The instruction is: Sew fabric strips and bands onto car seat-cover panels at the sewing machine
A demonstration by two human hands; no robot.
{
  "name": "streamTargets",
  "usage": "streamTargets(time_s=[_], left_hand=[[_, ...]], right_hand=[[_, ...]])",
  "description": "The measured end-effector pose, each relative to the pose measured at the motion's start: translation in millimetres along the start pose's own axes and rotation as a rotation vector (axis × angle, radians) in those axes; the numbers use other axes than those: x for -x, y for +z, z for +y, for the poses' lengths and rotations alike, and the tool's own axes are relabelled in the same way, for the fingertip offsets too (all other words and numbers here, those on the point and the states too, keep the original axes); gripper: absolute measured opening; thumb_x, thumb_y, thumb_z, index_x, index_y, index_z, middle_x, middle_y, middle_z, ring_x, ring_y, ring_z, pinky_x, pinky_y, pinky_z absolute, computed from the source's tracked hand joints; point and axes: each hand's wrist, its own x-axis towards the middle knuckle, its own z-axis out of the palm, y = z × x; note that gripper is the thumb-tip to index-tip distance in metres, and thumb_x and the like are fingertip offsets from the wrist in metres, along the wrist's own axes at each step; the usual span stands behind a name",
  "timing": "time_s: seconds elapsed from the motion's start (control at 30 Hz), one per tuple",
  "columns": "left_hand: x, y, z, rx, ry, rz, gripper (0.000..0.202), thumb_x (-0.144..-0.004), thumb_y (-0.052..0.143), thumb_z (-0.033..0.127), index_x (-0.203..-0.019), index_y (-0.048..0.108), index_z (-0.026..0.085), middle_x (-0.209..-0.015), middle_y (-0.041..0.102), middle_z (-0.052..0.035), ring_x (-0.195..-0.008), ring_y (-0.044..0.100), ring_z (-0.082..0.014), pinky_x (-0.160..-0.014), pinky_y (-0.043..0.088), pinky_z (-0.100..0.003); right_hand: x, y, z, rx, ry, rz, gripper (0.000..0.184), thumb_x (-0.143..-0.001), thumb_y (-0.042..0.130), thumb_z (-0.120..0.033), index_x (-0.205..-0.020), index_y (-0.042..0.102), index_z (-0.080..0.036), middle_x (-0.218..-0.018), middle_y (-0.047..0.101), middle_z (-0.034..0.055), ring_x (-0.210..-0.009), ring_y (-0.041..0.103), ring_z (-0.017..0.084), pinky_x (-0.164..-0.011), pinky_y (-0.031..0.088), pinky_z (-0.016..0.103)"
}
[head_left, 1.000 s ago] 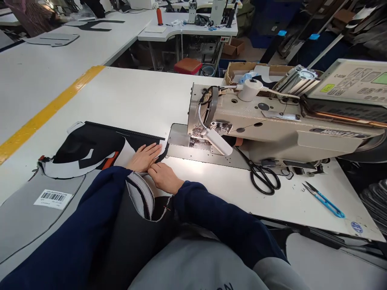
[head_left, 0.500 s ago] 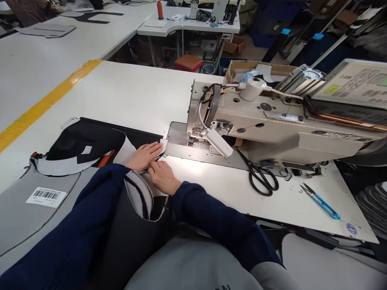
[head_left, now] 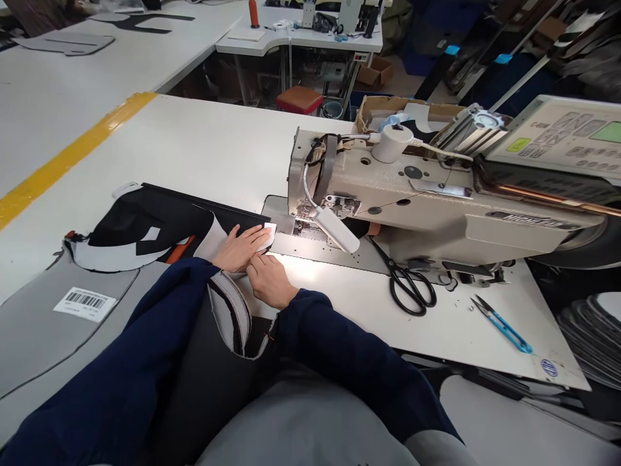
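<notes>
A black and grey fabric cover (head_left: 140, 217) with white patches lies on the table and hangs over its front edge toward my lap. My left hand (head_left: 242, 248) rests flat on its black strip, fingers stretched out, the tips on a small white tab (head_left: 268, 235) at the strip's end. Close beside it, my right hand (head_left: 272, 281) is closed, pinching the cover's near edge; the pinched bit is mostly hidden under the fingers. Just right of the tab is the needle area of a sewing machine (head_left: 388, 175), with a white lamp (head_left: 338, 229) over it.
Black scissors (head_left: 410, 285) and blue thread snips (head_left: 504, 325) lie right of my hands. A barcode label (head_left: 85, 304) is on the grey fabric at left. A cardboard box (head_left: 369, 113) stands behind the machine. Yellow tape (head_left: 82, 149) crosses the tabletop.
The cover and both my hands have shifted slightly right, nearer the machine's plate. The view has also moved a little. Both hands keep much the same pose.
</notes>
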Motion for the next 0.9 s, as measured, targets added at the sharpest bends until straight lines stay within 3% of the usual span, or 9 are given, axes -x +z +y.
streamTargets(time_s=[0.23, 0.37, 0.63, 0.9], left_hand=[[-40, -14.7, 29, 0.035, 0.077, -0.041, 0.056, -0.101, 0.030, 0.023, -0.158, 0.031, 0.023, -0.165, 0.025, -0.0049, -0.153, 0.022, -0.0261, -0.117, 0.026, -0.069], [-52, -17.1, 38, 0.051, 0.103, -0.035, 0.056, -0.102, 0.033, 0.026, -0.157, 0.033, 0.022, -0.162, 0.033, -0.0086, -0.152, 0.025, -0.0286, -0.117, 0.025, -0.070], [-47, -10.6, 36, 0.068, 0.143, 0.003, 0.055, -0.101, 0.033, 0.025, -0.156, 0.034, 0.022, -0.161, 0.035, -0.0136, -0.151, 0.026, -0.0303, -0.116, 0.026, -0.070], [-49, -8.3, 36, 0.051, 0.153, -0.017, 0.052, -0.103, 0.031, 0.025, -0.155, 0.037, 0.024, -0.162, 0.032, -0.0115, -0.153, 0.021, -0.0282, -0.117, 0.025, -0.068]], right_hand=[[26, -2, 35, 0.014, 0.088, 0.030, 0.020, -0.090, 0.045, -0.005, -0.093, 0.063, -0.011, -0.092, 0.058, 0.0135, -0.086, 0.048, 0.023, -0.072, 0.039, 0.034], [36, 0, 45, 0.038, 0.100, 0.091, 0.022, -0.090, 0.042, -0.006, -0.088, 0.063, -0.013, -0.088, 0.057, 0.0118, -0.080, 0.046, 0.022, -0.071, 0.037, 0.034], [37, -1, 40, 0.040, 0.055, 0.091, 0.029, -0.091, 0.037, -0.005, -0.087, 0.065, -0.014, -0.087, 0.058, 0.0125, -0.083, 0.047, 0.024, -0.074, 0.041, 0.035], [37, -10, 32, 0.054, 0.155, 0.041, 0.031, -0.098, 0.036, -0.010, -0.097, 0.066, -0.015, -0.095, 0.063, 0.0118, -0.085, 0.053, 0.023, -0.071, 0.040, 0.033]])
